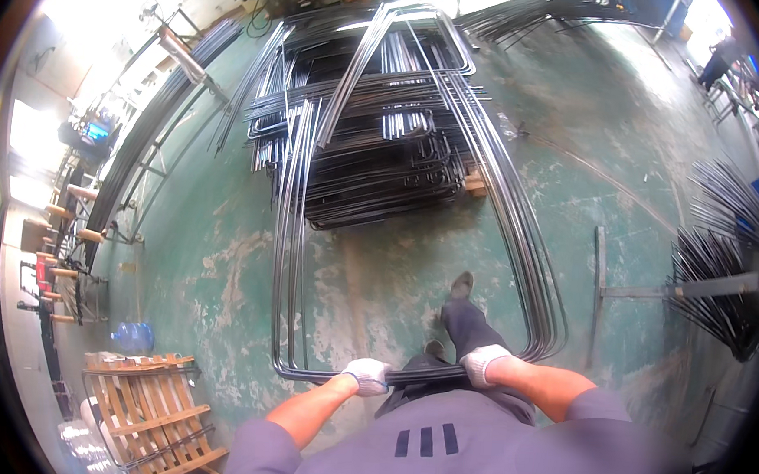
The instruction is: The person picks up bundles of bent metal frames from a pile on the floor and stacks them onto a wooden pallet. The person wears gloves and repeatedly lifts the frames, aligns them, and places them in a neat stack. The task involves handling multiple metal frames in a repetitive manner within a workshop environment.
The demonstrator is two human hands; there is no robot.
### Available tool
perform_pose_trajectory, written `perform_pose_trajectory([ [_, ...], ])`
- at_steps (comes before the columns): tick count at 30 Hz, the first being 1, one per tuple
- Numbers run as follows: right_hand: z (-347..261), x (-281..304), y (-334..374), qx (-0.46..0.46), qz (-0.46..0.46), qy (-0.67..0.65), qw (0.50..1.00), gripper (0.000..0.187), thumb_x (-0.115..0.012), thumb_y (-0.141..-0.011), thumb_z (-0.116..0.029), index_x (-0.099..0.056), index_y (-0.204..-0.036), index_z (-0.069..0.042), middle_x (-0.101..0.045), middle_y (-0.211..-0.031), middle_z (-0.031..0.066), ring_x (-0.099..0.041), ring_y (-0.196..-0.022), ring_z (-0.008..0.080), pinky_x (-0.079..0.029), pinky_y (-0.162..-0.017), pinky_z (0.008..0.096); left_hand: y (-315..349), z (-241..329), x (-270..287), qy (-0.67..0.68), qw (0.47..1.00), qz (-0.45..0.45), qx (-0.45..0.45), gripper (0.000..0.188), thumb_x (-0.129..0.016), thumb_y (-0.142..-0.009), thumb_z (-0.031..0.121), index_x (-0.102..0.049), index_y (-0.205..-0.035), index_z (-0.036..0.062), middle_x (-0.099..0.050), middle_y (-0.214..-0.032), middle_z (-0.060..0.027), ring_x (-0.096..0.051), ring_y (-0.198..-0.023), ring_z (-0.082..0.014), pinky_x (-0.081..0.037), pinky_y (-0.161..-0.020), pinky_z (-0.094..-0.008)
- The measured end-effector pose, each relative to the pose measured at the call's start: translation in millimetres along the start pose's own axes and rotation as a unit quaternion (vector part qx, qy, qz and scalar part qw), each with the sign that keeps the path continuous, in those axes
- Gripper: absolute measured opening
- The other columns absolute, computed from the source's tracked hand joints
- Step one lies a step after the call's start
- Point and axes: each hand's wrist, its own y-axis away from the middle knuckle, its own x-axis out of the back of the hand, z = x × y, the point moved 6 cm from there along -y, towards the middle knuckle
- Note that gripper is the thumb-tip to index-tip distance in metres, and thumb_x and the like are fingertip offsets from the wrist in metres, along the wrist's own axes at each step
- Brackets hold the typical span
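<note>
A bundle of long bent metal tube frames (518, 245), dark and shiny with rounded corners, stretches from my waist out over a stack. My left hand (368, 377), in a white glove, is closed round the near crossbar of the bundle. Farther right along the same crossbar, my white-gloved right hand (482, 366) is also closed on it, close to the right corner. The far ends of the frames lie over the big stack of dark bent tubes (382, 194). My fingers wrap under the bar and are partly hidden.
A wooden pallet (155, 419) and a blue water jug (133, 337) are at the lower left. Long tubes lie on a rack (146, 140) to the left. Dark rods (720, 284) rest on a metal stand at the right. A person (722, 62) is at the far right.
</note>
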Motion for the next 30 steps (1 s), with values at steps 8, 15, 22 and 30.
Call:
perform_pose_trajectory([
  [8,-39.7,-52.3,163.8,0.002,0.043,0.013,0.999,0.032,-0.068,-0.091,-0.019,-0.084,-0.117,-0.009,-0.082,-0.118,0.0218,-0.079,-0.112,0.0389,-0.063,-0.093,0.0493,91.8,98.0,-81.0,0.152,0.978,-0.135,-0.038,0.048,-0.077,-0.083,0.024,-0.077,-0.129,0.0091,-0.077,-0.095,-0.0059,-0.071,-0.082,-0.0185,-0.057,-0.076,-0.0377],
  [15,-11.5,-40.9,333.8,-0.009,0.216,0.117,0.969,0.021,-0.073,-0.089,-0.015,-0.087,-0.104,-0.013,-0.083,-0.101,0.0186,-0.082,-0.099,0.0380,-0.064,-0.085,0.0488,201.1,258.3,-70.1,0.251,0.967,-0.032,-0.008,0.027,-0.076,-0.086,0.010,-0.073,-0.111,0.0010,-0.068,-0.085,-0.0021,-0.065,-0.075,-0.0111,-0.053,-0.067,-0.0308],
  [22,59.0,-39.2,455.6,-0.021,0.503,0.236,0.831,0.016,-0.075,-0.087,-0.013,-0.081,-0.101,-0.015,-0.079,-0.088,0.0144,-0.081,-0.091,0.0370,-0.063,-0.080,0.0499,227.3,402.8,-82.6,0.312,0.947,0.079,-0.011,0.031,-0.080,-0.084,0.003,-0.073,-0.114,-0.0029,-0.071,-0.084,-0.0062,-0.069,-0.069,-0.0160,-0.058,-0.062,-0.0342],
  [30,125.3,-88.4,442.7,0.099,0.605,0.209,0.762,0.005,-0.071,-0.091,-0.016,-0.076,-0.093,-0.015,-0.078,-0.093,0.0045,-0.075,-0.104,0.0260,-0.057,-0.099,0.0429,172.9,475.6,-151.0,0.441,0.895,0.067,0.005,0.037,-0.083,-0.083,0.001,-0.069,-0.117,-0.0074,-0.070,-0.081,-0.0121,-0.072,-0.064,-0.0266,-0.065,-0.063,-0.0430],
])
